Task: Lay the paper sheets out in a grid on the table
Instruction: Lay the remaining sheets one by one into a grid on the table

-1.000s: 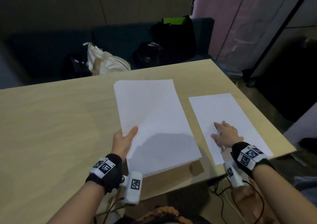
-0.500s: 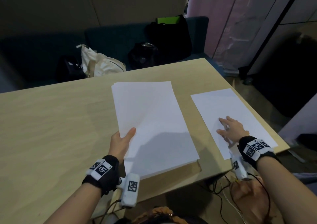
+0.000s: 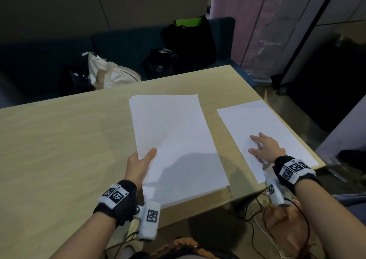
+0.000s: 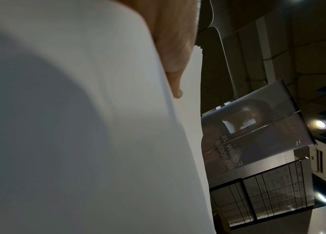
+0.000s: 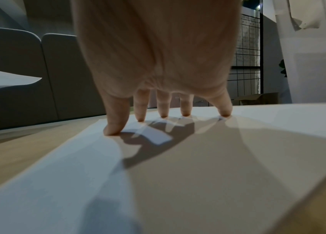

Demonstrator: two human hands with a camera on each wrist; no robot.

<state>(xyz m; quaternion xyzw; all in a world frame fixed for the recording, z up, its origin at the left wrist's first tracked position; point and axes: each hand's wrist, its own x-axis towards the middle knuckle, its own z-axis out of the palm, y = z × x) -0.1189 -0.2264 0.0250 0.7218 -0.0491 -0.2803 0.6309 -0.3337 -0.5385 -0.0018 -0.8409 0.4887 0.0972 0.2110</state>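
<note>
While left hand (image 3: 139, 164) grips stack (image 3: 178, 145) — single sheet (image 3: 257, 124) lengthwise away, under right hand (image 3: 265, 147).

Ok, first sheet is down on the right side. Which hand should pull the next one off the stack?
Right, probably. The left hand grips the stack at its left edge, thumb on top, so it is occupied. The right hand only rests spread fingertips on the single sheet, holding nothing, beside the stack.

My arms were bare, no sleeves. On each wrist I wore a black strap (image 3: 119, 203) topped with white square-patterned marker tags, and a white camera block (image 3: 149, 220) bearing another tag hung at its 4 o'clock side, thin cables trailing below.
</note>
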